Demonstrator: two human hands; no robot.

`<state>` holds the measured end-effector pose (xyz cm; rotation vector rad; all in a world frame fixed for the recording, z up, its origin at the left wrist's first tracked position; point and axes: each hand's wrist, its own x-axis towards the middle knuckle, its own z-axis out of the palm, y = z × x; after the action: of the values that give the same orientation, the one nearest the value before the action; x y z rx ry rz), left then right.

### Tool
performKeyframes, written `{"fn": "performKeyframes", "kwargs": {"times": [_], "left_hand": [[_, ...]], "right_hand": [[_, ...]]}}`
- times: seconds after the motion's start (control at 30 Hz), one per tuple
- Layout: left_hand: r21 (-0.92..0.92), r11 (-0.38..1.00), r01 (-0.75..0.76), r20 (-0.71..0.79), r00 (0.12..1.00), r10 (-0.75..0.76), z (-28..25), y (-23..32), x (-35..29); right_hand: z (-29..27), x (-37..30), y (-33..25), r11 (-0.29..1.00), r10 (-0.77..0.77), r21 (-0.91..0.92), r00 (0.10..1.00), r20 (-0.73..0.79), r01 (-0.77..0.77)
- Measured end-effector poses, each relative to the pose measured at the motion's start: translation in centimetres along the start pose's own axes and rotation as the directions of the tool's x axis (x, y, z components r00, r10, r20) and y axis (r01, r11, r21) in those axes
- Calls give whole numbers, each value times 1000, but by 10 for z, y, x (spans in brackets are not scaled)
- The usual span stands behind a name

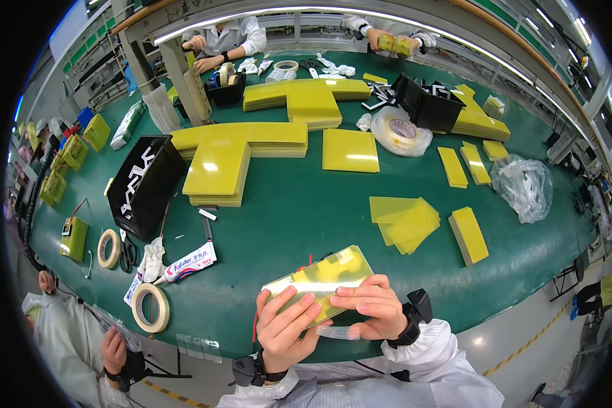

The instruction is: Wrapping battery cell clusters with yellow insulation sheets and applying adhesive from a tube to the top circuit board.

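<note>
1. Head view, and we're live: the pack (319,277), clear-faced and yellow, sits right between my two hands, tilted, its right end higher, just over the near edge of the green table (306,211).
2. My left hand (289,325) has it at the left end, fingers slightly apart and laid over the bright face; my thumb is mostly hidden.
3. Over to my right hand (372,307): fingers close together, curled on the right end, thumb below, near a clear strip (338,332) under the pack's lower edge.
4. A red wire (311,259) pokes up behind the top edge!
5. Out left, a tape roll (139,313) lies near the glue tube (192,261), with scissors (127,255) beyond.
6. Behind those, a black bin (166,173) leans, white pieces inside, beside a big yellow stack (217,170).
7. Ahead and right, thin sheets (408,221) fan out, overlapping, just beside a narrow block (469,236).
8. Far side: a co-worker's hands grip another pack (396,45).
</note>
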<state>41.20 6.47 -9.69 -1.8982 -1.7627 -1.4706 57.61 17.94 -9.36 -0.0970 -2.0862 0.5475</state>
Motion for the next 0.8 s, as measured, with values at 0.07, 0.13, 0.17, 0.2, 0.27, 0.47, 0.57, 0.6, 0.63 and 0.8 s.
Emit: {"fn": "performKeyframes", "kwargs": {"times": [0.07,0.13,0.17,0.2,0.27,0.47,0.57,0.6,0.63,0.8], "left_hand": [[13,1000,-6,3,1000,6,0,-1,0],[8,1000,-9,-7,1000,9,0,0,0],[-3,1000,-9,-18,1000,8,1,0,2],[-14,1000,-8,-30,1000,8,2,1,3],[-4,1000,-20,-30,999,20,0,-2,2],[-17,1000,-27,-10,1000,26,0,-2,3],[-8,1000,-22,-6,1000,22,0,-1,3],[-4,1000,-20,-5,1000,20,-1,-2,3],[-4,1000,-21,-7,1000,21,-1,-2,3],[-3,1000,-25,-12,1000,25,0,-2,2]], "right_hand": [[0,0,-1,1000,2,-3,1000,-4,-2],[-1,1,0,1000,3,-13,1000,-2,-3],[-1,1,0,1000,-1,-14,1000,-5,1],[-1,1,0,1000,-5,-15,1000,-8,5],[0,2,0,1000,-4,9,1000,-5,4],[-7,8,-9,996,65,-53,990,-126,-72],[-17,17,-9,883,-204,-430,979,2,185],[-16,16,-9,860,-228,-464,973,28,214],[-17,13,-9,833,-250,-496,967,56,244],[-16,10,-9,744,-298,-586,944,142,323]]}}
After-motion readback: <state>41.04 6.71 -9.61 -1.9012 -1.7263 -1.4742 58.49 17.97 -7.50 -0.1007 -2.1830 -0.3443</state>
